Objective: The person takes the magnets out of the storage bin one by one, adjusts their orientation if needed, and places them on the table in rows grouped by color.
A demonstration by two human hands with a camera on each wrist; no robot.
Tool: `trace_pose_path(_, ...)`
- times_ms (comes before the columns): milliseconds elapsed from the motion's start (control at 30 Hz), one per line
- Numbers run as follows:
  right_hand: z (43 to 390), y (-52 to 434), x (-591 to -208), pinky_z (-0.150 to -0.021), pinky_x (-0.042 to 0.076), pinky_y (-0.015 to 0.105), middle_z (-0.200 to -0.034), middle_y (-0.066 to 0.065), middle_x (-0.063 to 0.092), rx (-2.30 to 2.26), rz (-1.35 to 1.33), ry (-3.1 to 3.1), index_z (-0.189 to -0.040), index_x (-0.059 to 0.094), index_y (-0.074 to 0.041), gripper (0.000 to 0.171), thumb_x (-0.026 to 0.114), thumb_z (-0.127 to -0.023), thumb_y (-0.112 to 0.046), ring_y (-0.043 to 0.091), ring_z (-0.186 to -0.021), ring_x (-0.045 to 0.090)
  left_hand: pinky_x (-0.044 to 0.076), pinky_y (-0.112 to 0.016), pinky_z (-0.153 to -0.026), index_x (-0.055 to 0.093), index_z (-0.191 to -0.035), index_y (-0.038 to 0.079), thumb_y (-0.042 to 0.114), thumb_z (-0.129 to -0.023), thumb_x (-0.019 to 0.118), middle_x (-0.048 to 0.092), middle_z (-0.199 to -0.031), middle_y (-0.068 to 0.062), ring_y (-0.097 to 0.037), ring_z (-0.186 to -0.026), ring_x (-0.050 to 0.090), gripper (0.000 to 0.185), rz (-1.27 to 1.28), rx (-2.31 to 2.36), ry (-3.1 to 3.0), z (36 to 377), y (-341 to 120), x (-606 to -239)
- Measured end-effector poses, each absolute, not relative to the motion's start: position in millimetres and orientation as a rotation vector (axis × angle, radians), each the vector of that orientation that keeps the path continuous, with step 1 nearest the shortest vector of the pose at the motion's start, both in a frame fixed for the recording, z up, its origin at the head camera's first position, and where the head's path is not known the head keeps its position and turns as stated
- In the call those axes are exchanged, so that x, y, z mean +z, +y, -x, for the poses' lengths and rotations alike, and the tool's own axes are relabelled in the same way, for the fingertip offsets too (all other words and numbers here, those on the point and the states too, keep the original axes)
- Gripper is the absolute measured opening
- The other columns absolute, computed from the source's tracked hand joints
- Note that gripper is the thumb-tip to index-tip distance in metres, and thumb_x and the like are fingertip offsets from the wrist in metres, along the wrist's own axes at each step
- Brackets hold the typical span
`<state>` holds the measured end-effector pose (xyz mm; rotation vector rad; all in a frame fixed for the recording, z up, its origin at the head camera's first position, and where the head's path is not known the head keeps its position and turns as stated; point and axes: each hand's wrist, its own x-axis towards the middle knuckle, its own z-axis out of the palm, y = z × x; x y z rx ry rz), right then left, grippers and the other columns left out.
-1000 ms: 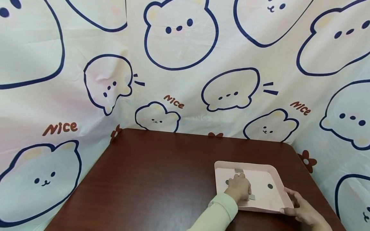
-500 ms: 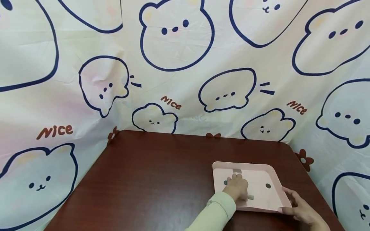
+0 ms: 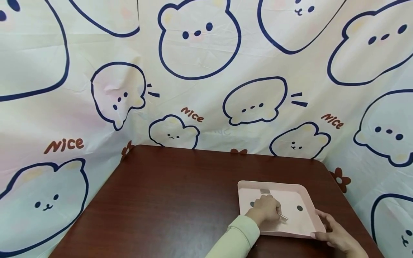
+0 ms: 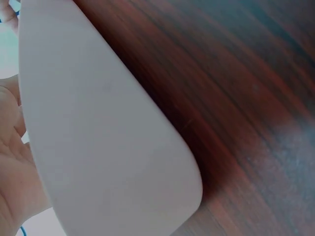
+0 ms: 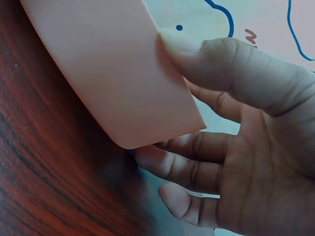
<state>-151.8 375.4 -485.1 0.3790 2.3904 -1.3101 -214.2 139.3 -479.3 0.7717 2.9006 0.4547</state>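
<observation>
A shallow pale pink tray (image 3: 293,196) stands on the table's right side. My left hand (image 3: 266,209) is inside it, knuckles up, with a small flat greyish piece (image 3: 283,217) tilted at its fingertips; the fingers hide part of the piece. In the left wrist view the tray's outer wall (image 4: 108,118) covers most of my left hand (image 4: 17,167). My right hand (image 3: 338,233) holds the tray's near right corner. In the right wrist view, the thumb of my right hand (image 5: 266,123) lies at the rim and its fingers curl around the corner.
On the tray's floor are a grey rectangle (image 3: 265,191) near the far wall, a dark round disc (image 3: 299,208) at right and another disc (image 3: 252,204) beside my left hand. The brown table (image 3: 180,200) meets a cartoon-printed cloth (image 3: 200,53) behind and at the sides.
The greyish piece by my left hand lay flat on the tray and now stands tilted at the fingertips. The left hand has turned slightly; the right hand keeps its hold on the corner.
</observation>
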Motion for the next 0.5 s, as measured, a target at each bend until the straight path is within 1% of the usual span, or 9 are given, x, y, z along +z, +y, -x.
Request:
trace_pose_path(100,151.0,375.8,-483.5,-0.071,0.044,0.047,-0.118,0.031,0.042,-1.313,-0.366,2.407,-0.144,0.008,0.0,0.096,0.074,-0.079,-0.022,0.035,-0.1,0.047,0.034,-0.021,-0.056,0.062,-0.064,0.03,0.029,-0.072,0.075,0.045,-0.074,0.014,-0.004,-0.071,0.04,0.015,-0.779,0.549,2.883,214.3,139.9,-475.0)
trace_pose_path(300,149.9,373.7,-482.0,-0.071,0.044,0.048,-0.12,0.034,0.039,-1.31,-0.377,2.415,-0.145,0.008,0.0,0.097,0.075,-0.078,-0.023,0.037,-0.101,0.046,0.032,-0.016,-0.054,0.064,-0.064,0.027,0.027,-0.074,0.075,0.048,-0.071,0.017,0.0,-0.066,0.04,0.015,-0.792,0.775,2.817,212.2,139.3,-470.1)
trace_pose_path(367,149.6,372.7,-481.8,-0.072,0.044,0.049,-0.121,0.036,0.037,-1.311,-0.378,2.414,-0.145,0.008,0.0,0.098,0.076,-0.078,-0.024,0.037,-0.101,0.046,0.032,-0.015,-0.055,0.064,-0.064,0.026,0.027,-0.075,0.076,0.051,-0.071,0.018,0.0,-0.064,0.04,0.015,-0.781,0.846,2.783,210.8,138.2,-468.7)
trace_pose_path(500,148.1,373.0,-482.0,-0.071,0.045,0.047,-0.122,0.037,0.036,-1.317,-0.368,2.419,-0.145,0.008,0.0,0.098,0.076,-0.078,-0.023,0.038,-0.101,0.046,0.035,-0.016,-0.061,0.065,-0.065,0.025,0.025,-0.074,0.077,0.056,-0.076,0.019,0.001,-0.068,0.043,0.015,-0.756,0.974,2.737,208.0,136.3,-464.5)
